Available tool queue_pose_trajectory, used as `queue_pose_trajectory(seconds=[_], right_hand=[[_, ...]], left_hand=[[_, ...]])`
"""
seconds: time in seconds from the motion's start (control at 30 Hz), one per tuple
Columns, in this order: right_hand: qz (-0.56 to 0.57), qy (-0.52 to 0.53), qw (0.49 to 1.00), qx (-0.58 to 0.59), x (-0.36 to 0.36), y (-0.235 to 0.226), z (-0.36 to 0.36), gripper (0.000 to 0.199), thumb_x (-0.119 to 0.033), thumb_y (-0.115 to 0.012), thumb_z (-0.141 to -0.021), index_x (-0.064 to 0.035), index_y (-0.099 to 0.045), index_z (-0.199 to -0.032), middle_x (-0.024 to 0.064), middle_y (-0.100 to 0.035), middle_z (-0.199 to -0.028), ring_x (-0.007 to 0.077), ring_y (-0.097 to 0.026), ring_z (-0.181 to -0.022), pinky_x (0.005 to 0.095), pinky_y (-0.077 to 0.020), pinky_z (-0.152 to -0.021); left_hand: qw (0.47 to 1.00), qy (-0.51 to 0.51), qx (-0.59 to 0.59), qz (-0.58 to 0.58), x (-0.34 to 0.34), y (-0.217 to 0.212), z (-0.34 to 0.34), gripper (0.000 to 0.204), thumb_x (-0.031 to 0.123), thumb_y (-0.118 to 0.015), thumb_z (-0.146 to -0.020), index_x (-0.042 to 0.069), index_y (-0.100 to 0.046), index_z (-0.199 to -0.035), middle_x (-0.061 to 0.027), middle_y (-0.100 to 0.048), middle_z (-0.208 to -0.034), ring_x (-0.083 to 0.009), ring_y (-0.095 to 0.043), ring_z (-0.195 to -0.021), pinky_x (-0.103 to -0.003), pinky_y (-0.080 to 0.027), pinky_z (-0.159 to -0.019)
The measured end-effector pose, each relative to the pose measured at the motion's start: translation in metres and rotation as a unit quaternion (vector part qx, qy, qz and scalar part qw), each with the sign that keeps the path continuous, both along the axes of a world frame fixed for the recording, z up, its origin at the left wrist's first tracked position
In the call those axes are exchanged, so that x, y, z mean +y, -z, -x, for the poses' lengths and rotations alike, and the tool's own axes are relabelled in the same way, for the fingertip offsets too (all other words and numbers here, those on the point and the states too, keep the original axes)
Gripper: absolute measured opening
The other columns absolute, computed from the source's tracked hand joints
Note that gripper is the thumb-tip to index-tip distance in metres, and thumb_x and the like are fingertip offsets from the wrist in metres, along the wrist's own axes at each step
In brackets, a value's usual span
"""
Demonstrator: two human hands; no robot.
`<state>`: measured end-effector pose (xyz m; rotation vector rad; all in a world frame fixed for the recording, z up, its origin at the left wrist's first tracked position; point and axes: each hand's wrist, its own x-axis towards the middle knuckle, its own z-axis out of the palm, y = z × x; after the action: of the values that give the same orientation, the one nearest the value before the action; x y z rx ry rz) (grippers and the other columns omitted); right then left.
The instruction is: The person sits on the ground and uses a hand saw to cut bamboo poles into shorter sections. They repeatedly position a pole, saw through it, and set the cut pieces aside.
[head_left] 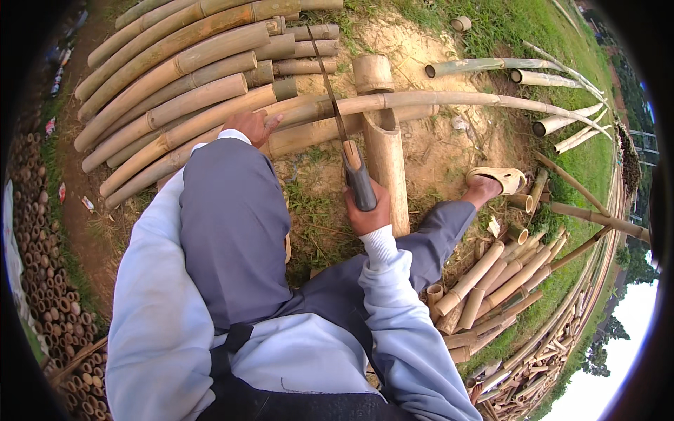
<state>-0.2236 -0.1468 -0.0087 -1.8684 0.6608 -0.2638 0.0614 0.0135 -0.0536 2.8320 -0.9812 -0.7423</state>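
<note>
My right hand (368, 209) is closed round the dark handle of a handsaw (360, 179). Its long narrow blade points away from me and lies across a long bamboo pole (449, 98). To the left of the blade, my left hand (250, 128) grips this pole, with my left knee close by. The pole runs from left to right over a thick notched bamboo piece (388, 175), whose far end (373, 72) shows beyond it. Where the blade meets the pole, I cannot tell how deep any cut goes.
Several cut bamboo lengths (210, 52) lie side by side at the far left. Short bamboo pieces (484, 281) are heaped at the right, near my sandalled foot (497, 181). Pale sawdust (404, 49) covers the ground ahead. More bamboo poles (491, 65) lie on the grass.
</note>
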Motion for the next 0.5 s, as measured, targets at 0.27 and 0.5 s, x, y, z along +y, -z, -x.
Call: queue_pose_trajectory(seconds=[0.27, 0.5], right_hand=[[0.003, -0.009, 0.995, 0.102, 0.061, -0.107, 0.137, 0.026, -0.005, -0.071, -0.087, 0.0002, -0.069, -0.112, 0.0128, -0.066, -0.077, 0.0148, -0.065, -0.068, 0.0294, -0.0512, -0.067], [0.031, 0.015, 0.999, 0.005, 0.020, -0.025, 0.022, 0.013, -0.007, -0.070, -0.086, 0.0007, -0.064, -0.093, 0.0163, -0.058, -0.067, 0.0232, -0.061, -0.060, 0.0354, -0.0481, -0.062]], left_hand=[[0.999, -0.001, 0.016, -0.034, 0.016, 0.004, -0.006, 0.082, 0.067, -0.023, -0.103, 0.002, -0.067, -0.125, -0.0271, -0.070, -0.109, -0.0443, -0.065, -0.107, -0.052, -0.049, -0.097], [1.000, -0.015, -0.007, 0.010, 0.013, 0.019, -0.003, 0.082, 0.068, -0.024, -0.102, 0.002, -0.067, -0.125, -0.0271, -0.070, -0.111, -0.0436, -0.065, -0.108, -0.052, -0.049, -0.097]])
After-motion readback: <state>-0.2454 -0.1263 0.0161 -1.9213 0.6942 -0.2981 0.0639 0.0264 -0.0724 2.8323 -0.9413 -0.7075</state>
